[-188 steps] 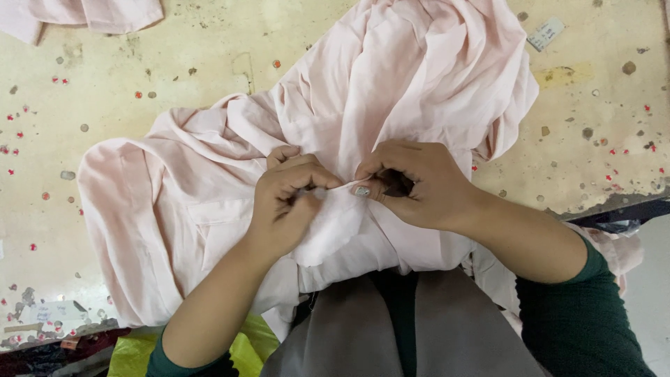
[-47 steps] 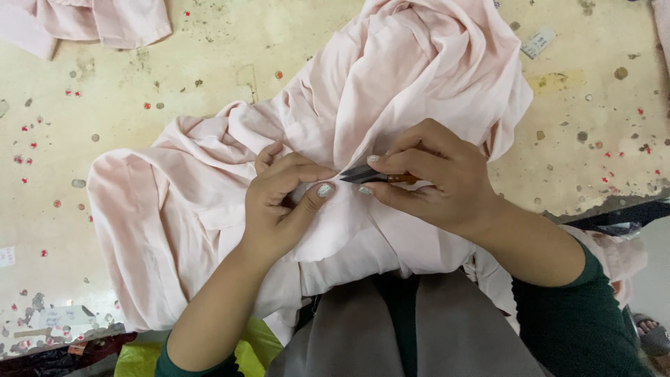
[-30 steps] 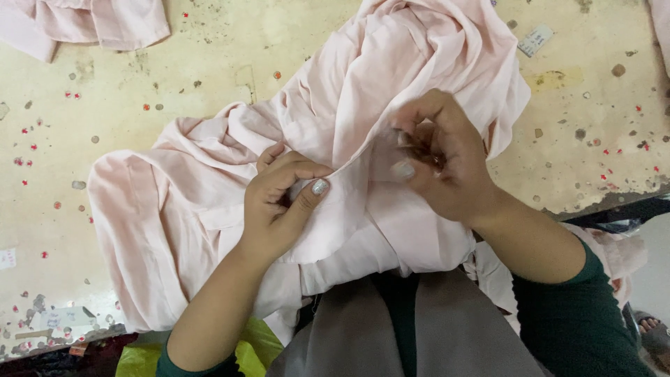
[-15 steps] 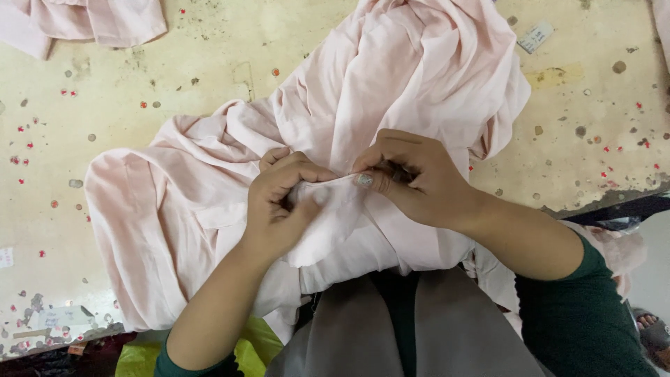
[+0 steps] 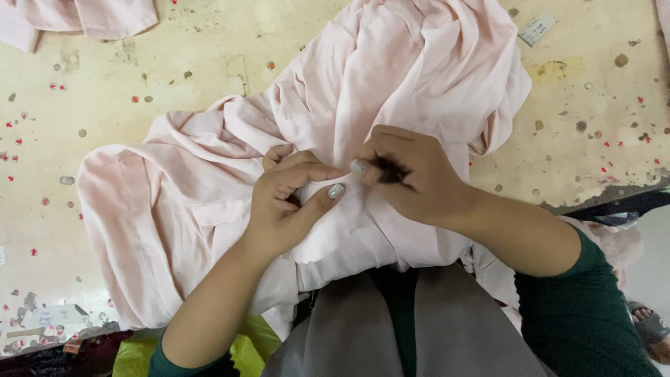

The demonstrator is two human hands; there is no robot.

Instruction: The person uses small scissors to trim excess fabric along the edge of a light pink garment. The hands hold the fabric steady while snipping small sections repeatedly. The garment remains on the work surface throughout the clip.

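A crumpled pale pink garment [image 5: 391,84] lies spread over a worn yellowish table [image 5: 209,49]. My left hand [image 5: 289,202] pinches a fold of the pink cloth between thumb and fingers near its middle. My right hand [image 5: 412,178] is closed around a small dark tool [image 5: 386,169], probably a thread snipper, with its tip pressed to the cloth right beside my left fingertips. The two hands nearly touch. Most of the tool is hidden inside my fist.
Another pink garment [image 5: 91,15] lies at the table's far left corner. A small white tag [image 5: 536,30] rests at the far right. Tiny red and grey scraps dot the tabletop. The table's chipped edge [image 5: 607,192] runs at the right; a yellow-green bag [image 5: 244,349] sits below.
One second ago my right hand was lifted away over the cloth. It has come back down and left to meet my left fingers. My left hand keeps its pinch on the fold.
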